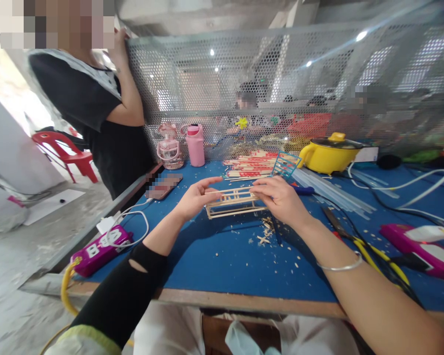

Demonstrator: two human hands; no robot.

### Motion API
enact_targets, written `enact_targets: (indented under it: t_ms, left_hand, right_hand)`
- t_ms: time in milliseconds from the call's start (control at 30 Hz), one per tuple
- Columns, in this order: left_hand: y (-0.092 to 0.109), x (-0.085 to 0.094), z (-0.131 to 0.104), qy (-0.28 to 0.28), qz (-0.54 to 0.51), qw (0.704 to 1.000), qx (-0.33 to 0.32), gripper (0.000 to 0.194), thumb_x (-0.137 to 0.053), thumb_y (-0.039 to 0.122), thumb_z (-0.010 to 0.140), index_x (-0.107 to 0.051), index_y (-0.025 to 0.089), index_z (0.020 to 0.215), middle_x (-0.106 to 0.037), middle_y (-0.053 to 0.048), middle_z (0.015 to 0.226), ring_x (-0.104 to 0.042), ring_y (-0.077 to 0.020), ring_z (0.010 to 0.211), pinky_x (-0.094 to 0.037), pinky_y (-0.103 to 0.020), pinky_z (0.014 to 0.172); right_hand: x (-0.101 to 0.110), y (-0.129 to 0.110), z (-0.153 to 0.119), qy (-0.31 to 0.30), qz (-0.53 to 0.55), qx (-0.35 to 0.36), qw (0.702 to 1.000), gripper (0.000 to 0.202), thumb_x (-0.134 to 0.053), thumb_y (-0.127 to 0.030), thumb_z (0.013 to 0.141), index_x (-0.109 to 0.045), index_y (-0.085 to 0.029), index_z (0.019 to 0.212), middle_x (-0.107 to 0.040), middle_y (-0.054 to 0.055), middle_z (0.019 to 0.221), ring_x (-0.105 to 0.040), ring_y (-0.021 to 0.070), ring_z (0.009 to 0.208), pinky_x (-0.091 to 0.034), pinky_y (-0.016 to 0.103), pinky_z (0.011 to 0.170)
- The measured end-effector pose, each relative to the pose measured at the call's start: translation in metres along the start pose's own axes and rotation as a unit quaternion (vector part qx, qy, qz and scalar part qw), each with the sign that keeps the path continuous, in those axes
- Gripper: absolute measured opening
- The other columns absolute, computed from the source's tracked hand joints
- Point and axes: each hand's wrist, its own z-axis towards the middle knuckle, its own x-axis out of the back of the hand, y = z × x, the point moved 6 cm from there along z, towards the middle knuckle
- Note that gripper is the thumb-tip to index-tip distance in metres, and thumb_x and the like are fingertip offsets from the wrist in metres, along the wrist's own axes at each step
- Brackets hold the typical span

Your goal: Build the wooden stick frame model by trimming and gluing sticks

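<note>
A small box-shaped frame of thin wooden sticks (237, 213) is held just above the blue tabletop. My left hand (197, 198) grips its left end between thumb and fingers, with the index finger stretched out above. At the right end, my right hand (283, 201) pinches the frame with its fingertips, which partly cover that corner. Wood scraps (267, 230) lie under the right hand. Behind the frame is a pile of loose wooden sticks with red marks (249, 166). A blue lattice piece (286, 165) stands beside the pile.
Clear rods (333, 192), a yellow pot (329, 157) and yellow-handled pliers (379, 259) are at right. A phone (166, 187), a pink bottle (196, 147) and a purple power strip (101, 250) are at left. A person (96, 108) stands beyond the table's left edge. Perforated metal (192, 84) runs behind.
</note>
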Motion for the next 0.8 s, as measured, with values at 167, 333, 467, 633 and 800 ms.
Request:
enact_targets:
  t_ms: [167, 333, 467, 633, 800]
  left_hand:
    - [0.001, -0.002, -0.003, -0.025, 0.086, 0.996, -0.020, 0.063, -0.074, 0.026, 0.068, -0.053, 0.014, 0.126, -0.069, -0.010, 0.102, -0.065, -0.0181, 0.086, -0.049, -0.030, 0.079]
    - [0.000, 0.001, -0.004, -0.035, 0.198, 0.979, -0.039, 0.037, -0.070, 0.038, 0.072, -0.070, 0.012, 0.098, -0.068, -0.012, 0.103, -0.062, -0.0198, 0.087, -0.047, -0.030, 0.076]
    - [0.003, 0.007, -0.003, -0.033, 0.185, 0.981, -0.054, 0.032, -0.070, 0.040, 0.072, -0.071, 0.013, 0.091, -0.067, -0.012, 0.107, -0.062, -0.0224, 0.095, -0.047, -0.034, 0.084]
    - [0.008, 0.014, 0.000, -0.013, 0.279, 0.952, -0.129, 0.024, -0.071, 0.035, 0.071, -0.073, 0.016, 0.086, -0.044, -0.014, 0.142, -0.037, -0.0278, 0.133, -0.028, -0.044, 0.110]
    - [-0.007, 0.024, 0.009, 0.032, 0.435, 0.890, -0.135, 0.024, -0.070, 0.033, 0.071, -0.074, 0.019, 0.090, -0.031, -0.011, 0.151, -0.016, -0.0342, 0.141, -0.014, -0.054, 0.113]
  right_hand:
    - [-0.001, 0.000, 0.000, 0.000, 0.006, -0.005, 1.000, 0.019, -0.052, -0.023, 0.089, -0.070, -0.023, 0.092, -0.069, 0.007, 0.098, -0.059, 0.0209, 0.090, -0.047, 0.040, 0.082]
    - [0.004, 0.003, -0.004, 0.035, 0.050, -0.055, 0.997, 0.014, -0.053, -0.023, 0.088, -0.067, -0.021, 0.091, -0.068, 0.006, 0.097, -0.059, 0.0200, 0.092, -0.046, 0.036, 0.084]
    - [0.014, 0.021, -0.015, 0.111, 0.094, -0.206, 0.968, 0.019, -0.052, -0.031, 0.088, -0.059, -0.019, 0.101, -0.062, 0.004, 0.086, -0.053, 0.0134, 0.064, -0.046, 0.027, 0.062]
    - [-0.004, 0.027, -0.021, -0.002, 0.112, -0.247, 0.963, 0.046, -0.056, -0.044, 0.084, -0.053, -0.021, 0.123, -0.057, 0.000, 0.073, -0.051, 0.0131, 0.060, -0.043, 0.025, 0.059]
    - [-0.029, 0.029, -0.026, -0.116, 0.037, -0.273, 0.954, 0.046, -0.055, -0.039, 0.082, -0.054, -0.023, 0.125, -0.066, 0.002, 0.082, -0.057, 0.0152, 0.064, -0.040, 0.026, 0.058]
